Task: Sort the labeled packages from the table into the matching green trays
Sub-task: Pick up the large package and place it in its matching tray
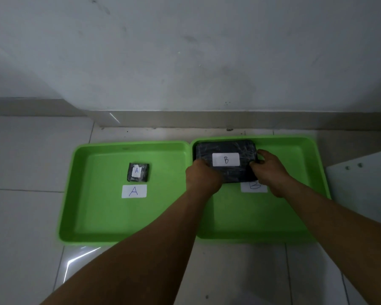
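— What do we have, biggest things first?

— Two green trays side by side on the pale tiled floor (31, 161), edges touching. We take the right tray (299, 212) as our landmark; the left tray (92, 212) sits directly against its left rim. Each has a white paper label on its floor: an "A" label (134, 191) in the left one, and a "B" label (254, 187) in the right one, half covered.

— And the package we are handling?

— The large B package (227, 160) is in the right tray's far left corner, overlapping the tray's own label at its near edge. Its long axis runs left to right, parallel to the tray's far rim, and its white sticker faces up with the "B" upright to us. It is a flat, dark rectangle with rounded corners, wrapped in shiny crinkled film.

— Our hands?

— Both arms reach forward from the near side. Our left hand (204, 179) grips the package's near left corner, knuckles up; our right hand (271, 170) clasps its right end, fingers curled over the edge.

— Anything smaller?

— The small A package (138, 172), dark with a white "A" sticker, lies well left of the right tray, just beyond the "A" label.
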